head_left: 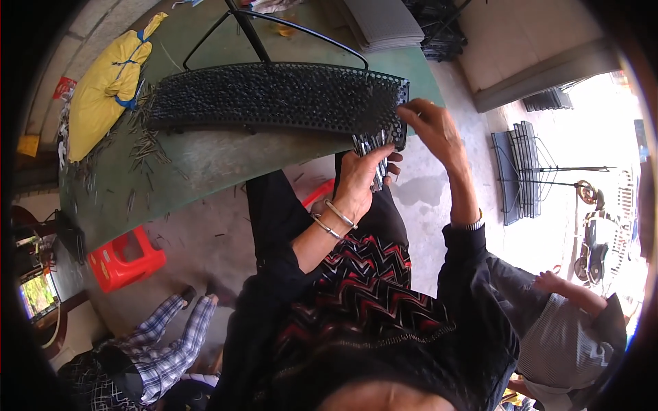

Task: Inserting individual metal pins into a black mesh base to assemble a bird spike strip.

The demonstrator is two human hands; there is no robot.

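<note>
A long, black, curved panel full of round holes (253, 99) lies across the green table, many of its holes filled with dark pieces. Wrapped round a bundle of thin, dark, shiny strips (374, 147), my left hand (355, 177) is closed just below the panel's right end. My right hand (436, 130) is at that same end, thumb and fingers pinched together over the holes. Whatever those fingertips hold is too small to make out. A black metal frame (255, 34) rises behind the panel.
Loose strips (145, 140) lie scattered beside a yellow sack (110, 85) on the green table (103, 198). Grey sheets (380, 24) are stacked at the back. A red stool (127, 259) stands on the floor at left. Other people are behind me on both sides.
</note>
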